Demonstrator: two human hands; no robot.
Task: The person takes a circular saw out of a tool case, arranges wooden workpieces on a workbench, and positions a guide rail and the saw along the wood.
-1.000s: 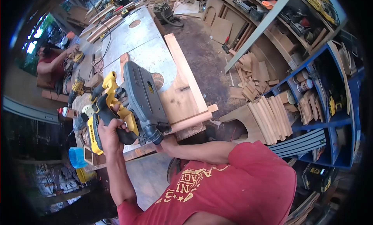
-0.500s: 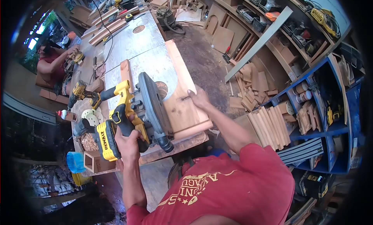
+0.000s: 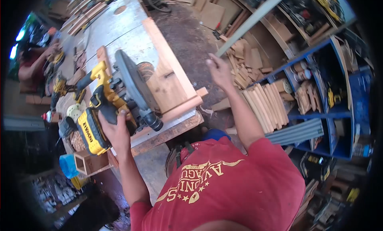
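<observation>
Left grip [image 3: 116,131] wraps round the saw [image 3: 105,96], whose far side is hidden, above the desk's near end [image 3: 169,132]; right grip [image 3: 219,73], blurred, loosely spread, holding nothing, hangs past the wooden panel's edge [image 3: 175,57] over floor [image 3: 179,35].

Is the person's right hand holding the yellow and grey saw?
No, the left hand grips the saw, while the right hand is stretched out apart from it.

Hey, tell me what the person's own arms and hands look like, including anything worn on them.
The left hand and right hand are bare; no gloves, watch or bracelet shows. Both forearms are uncovered below the short sleeves of a red T-shirt with yellow lettering and stars on its front.
</observation>
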